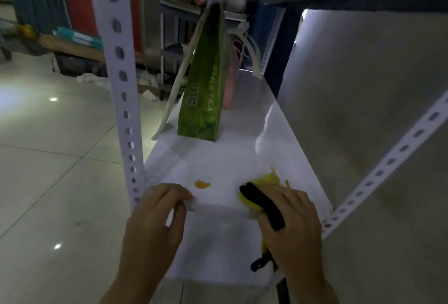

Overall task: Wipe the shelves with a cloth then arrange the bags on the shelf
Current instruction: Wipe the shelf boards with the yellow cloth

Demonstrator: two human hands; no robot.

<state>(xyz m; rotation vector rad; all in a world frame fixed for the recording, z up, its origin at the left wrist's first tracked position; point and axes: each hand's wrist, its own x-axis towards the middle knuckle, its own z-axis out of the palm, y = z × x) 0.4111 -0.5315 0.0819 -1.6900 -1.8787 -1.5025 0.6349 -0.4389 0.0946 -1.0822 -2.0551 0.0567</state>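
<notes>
You are leaning over the white metal shelf [225,158] of a slotted-post storage rack, both bare hands at its near edge. Your right hand [291,221] is pressing down on a crumpled yellow cloth [264,182], the fingers curled over it and over a black strap-like piece [263,204] that is crossing the knuckles; a second black bit is hanging below the hand, and what it is cannot be told. The cloth is lying on the shelf surface toward its right side, close to the front lip. Your left hand [157,209] is gripping the shelf's front edge near the white perforated upright post [121,80], fingertips hooked over the lip. Between the two hands, a small orange smear [202,184] is sitting on the white surface, apart from the cloth. Farther back on the same shelf, a tall green paper bag with white cord handles [206,80] is standing upright, its side lettering ending in "TEA", one handle trailing off the left edge. Just behind it, a pink bag [229,80] is partly hidden. Pale floor tiles [55,158] are spreading out to the left.
</notes>
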